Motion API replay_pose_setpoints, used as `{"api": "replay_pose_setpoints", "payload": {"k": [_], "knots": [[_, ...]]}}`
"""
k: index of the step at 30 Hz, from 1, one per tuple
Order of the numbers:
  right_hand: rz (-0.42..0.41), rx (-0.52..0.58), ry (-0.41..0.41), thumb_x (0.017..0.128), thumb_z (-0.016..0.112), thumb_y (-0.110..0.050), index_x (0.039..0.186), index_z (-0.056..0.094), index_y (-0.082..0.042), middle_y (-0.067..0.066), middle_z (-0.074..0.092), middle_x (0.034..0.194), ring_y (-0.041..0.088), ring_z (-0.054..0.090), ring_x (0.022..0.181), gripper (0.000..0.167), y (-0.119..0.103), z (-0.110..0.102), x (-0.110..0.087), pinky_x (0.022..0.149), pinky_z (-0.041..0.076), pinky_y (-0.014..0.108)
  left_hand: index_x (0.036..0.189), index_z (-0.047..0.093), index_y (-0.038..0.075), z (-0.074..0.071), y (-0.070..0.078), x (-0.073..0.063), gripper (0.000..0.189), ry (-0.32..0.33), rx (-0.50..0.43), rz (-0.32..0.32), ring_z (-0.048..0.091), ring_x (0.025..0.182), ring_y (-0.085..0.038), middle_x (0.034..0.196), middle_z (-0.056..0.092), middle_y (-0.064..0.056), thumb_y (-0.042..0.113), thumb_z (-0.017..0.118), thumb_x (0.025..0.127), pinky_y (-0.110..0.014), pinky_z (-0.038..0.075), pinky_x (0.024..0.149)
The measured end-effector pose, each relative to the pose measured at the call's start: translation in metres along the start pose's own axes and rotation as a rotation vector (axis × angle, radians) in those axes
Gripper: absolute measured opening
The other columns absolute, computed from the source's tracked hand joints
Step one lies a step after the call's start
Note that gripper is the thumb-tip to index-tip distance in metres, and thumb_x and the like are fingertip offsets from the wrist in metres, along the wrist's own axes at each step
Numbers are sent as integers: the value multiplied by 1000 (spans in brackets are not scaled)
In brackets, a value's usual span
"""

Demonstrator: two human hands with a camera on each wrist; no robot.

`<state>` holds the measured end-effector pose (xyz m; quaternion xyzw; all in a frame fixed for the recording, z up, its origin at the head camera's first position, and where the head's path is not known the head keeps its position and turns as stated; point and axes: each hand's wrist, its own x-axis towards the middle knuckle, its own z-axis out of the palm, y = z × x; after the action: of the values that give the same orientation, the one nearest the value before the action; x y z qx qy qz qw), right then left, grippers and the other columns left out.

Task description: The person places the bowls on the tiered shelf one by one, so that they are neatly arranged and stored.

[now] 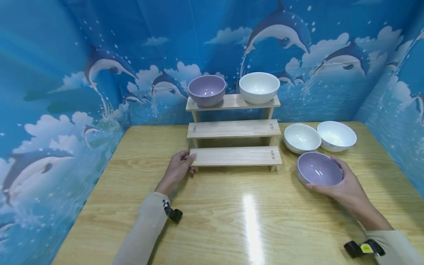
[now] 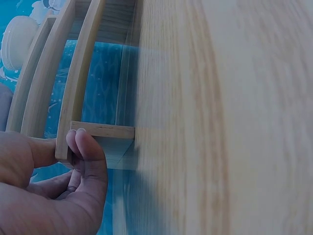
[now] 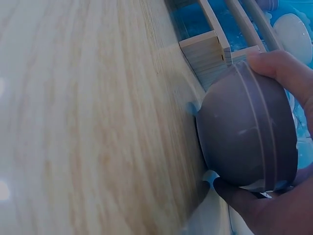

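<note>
A three-step wooden stand (image 1: pixel 234 156) is in the middle of the head view. My left hand (image 1: pixel 179 167) pinches the left end of its lowest step, thumb on top; in the left wrist view, curled fingers (image 2: pixel 90 161) are under that board. On the top step sit a purple bowl (image 1: pixel 207 91) at the left and a white bowl (image 1: pixel 259 88) at the right. To the right of the stand, my right hand (image 1: pixel 347 187) grips a second purple bowl (image 1: pixel 319 168) by its sides, thumb and fingers spread around it. Whether its base touches the table cannot be told.
Two more white bowls (image 1: pixel 302 138) stand side by side on the wooden table (image 1: pixel 212 217), just behind the held bowl. A blue dolphin-print cloth (image 1: pixel 159 40) hangs at the back and along both sides.
</note>
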<state>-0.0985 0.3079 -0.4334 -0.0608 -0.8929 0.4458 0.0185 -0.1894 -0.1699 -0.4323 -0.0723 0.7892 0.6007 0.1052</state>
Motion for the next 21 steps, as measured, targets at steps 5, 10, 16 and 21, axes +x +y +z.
{"api": "replay_pose_setpoints", "payload": {"k": [5,10,16,21], "knots": [[13,-4,-10,73,94,-28,162,11,-5,35,30,151,51,38,125,124,-3,-2,-3,80,40,28,158,31,4,0,-1,0,65,0,0,-2,62,82,-19,121,52,-14,32,57,105,-32,60,75],[15,-22,-20,74,94,-30,162,10,-5,36,29,151,52,38,125,124,-7,-3,-6,79,43,31,157,32,4,-1,-1,-1,64,3,4,-5,62,83,-19,122,52,-13,33,57,106,-33,60,76],[-19,3,-9,70,96,-25,162,13,-4,37,31,149,52,40,123,125,-17,-2,-11,74,42,19,157,33,5,0,0,0,63,1,5,-13,62,84,-20,123,53,-13,32,56,106,-33,60,77],[-58,10,-1,69,97,-23,161,15,-4,36,34,147,51,42,121,124,-26,0,-14,72,41,13,157,34,5,0,0,-1,60,2,5,-8,62,84,-20,122,53,-13,30,56,106,-33,60,76]]}}
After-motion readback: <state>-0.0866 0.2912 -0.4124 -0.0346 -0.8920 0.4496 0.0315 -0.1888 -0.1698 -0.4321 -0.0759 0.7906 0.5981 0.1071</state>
